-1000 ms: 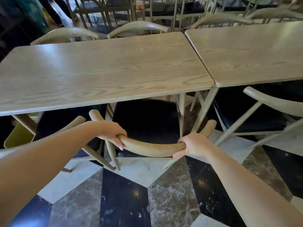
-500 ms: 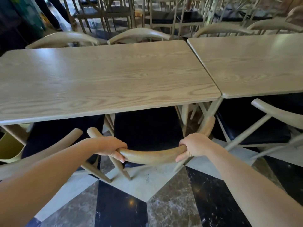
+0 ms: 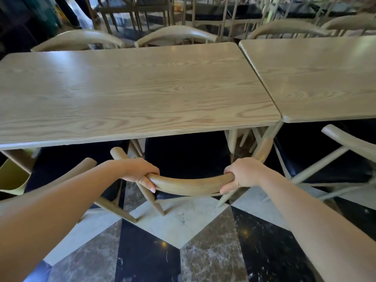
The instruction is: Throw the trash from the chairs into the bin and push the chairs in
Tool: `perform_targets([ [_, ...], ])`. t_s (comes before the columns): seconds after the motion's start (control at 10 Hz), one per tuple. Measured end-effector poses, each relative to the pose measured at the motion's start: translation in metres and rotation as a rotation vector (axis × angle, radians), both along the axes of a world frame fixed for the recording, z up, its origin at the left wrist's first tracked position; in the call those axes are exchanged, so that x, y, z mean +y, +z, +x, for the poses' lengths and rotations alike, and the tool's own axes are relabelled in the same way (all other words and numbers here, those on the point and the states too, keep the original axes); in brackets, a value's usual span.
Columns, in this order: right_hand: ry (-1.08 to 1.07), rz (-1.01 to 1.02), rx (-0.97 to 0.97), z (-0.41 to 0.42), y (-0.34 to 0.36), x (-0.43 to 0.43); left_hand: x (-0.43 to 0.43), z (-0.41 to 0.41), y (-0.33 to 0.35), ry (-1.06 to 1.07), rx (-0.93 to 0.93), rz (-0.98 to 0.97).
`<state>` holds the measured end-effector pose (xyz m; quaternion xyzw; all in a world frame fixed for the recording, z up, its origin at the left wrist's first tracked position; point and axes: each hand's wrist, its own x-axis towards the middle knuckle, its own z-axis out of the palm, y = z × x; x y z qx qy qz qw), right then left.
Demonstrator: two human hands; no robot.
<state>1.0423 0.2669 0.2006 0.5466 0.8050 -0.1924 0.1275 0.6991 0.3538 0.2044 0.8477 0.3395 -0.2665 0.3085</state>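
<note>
A pale wooden desk (image 3: 130, 92) spans the view beyond the fingers, a second desk (image 3: 317, 78) abutting it on the right. Below lies a patterned marble floor (image 3: 183, 226). The chair (image 3: 189, 185), its dark seat mostly under the desk edge, presents a curved wooden backrest. The left hand (image 3: 140, 169) and right hand (image 3: 242, 173) each have fingers (image 3: 149, 183) wrapped tight around the backrest, near its two ends. A neighbouring chair (image 3: 350, 143) stands right of the fingers.

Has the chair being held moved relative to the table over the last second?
Yes. The chair has slid forward under the table; more of its dark seat is now hidden beneath the near edge.
</note>
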Motion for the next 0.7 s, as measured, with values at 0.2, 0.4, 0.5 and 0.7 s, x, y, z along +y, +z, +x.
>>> perform_targets([
  [0.2,0.03,0.143,0.063,0.007,-0.013,-0.001,-0.018,0.0,0.008,0.19,-0.102,0.093],
  [0.4,0.001,0.202,0.132,0.005,-0.014,-0.006,-0.074,-0.006,-0.003,0.422,-0.275,0.51],
  [0.5,-0.022,0.264,0.052,-0.002,-0.012,-0.017,-0.122,0.003,-0.017,0.612,-0.32,0.683],
  [0.7,-0.291,0.505,0.104,-0.063,-0.014,-0.108,-0.207,-0.005,-0.04,0.802,-0.177,0.582],
])
